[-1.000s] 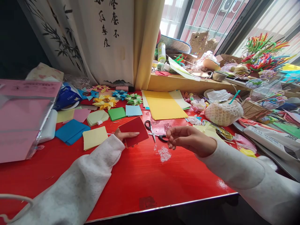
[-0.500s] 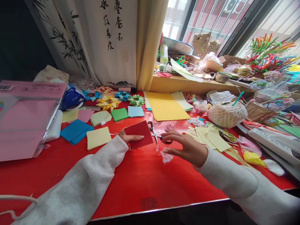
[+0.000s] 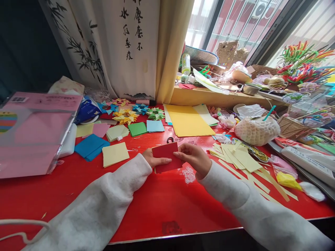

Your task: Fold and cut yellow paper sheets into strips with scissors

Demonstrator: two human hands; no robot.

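- Both hands meet over the red tabletop (image 3: 167,205), clamped on one dark red paper square (image 3: 165,157) held near the middle of the view.
- The left hand (image 3: 154,160) comes in from 8 o'clock, white sleeve lying along the tabletop, fingers stretched flat across the square's lower edge, thumb hidden behind the paper.
- The right hand (image 3: 194,159) reaches in from 4 o'clock, wrist bent inward, fingertips pinching the square's right edge at about 3 o'clock on the sheet.
- The square sits tilted, its left corner lower, its bottom edge just above or touching the tabletop; I cannot tell which.
- A black scissors handle (image 3: 170,139) peeks out at 12 o'clock, just behind the square's top edge.
- At 3 o'clock from the hands lies a fan of pale yellow paper strips (image 3: 240,158), near the right wrist but apart from it.
- At 9 o'clock rests a pale yellow square (image 3: 114,153), and beyond it a stack of blue squares (image 3: 91,146).
- At 12 o'clock, farther back, a large yellow sheet (image 3: 190,122) lies flat, with folded paper stars (image 3: 125,116) at 11 o'clock.
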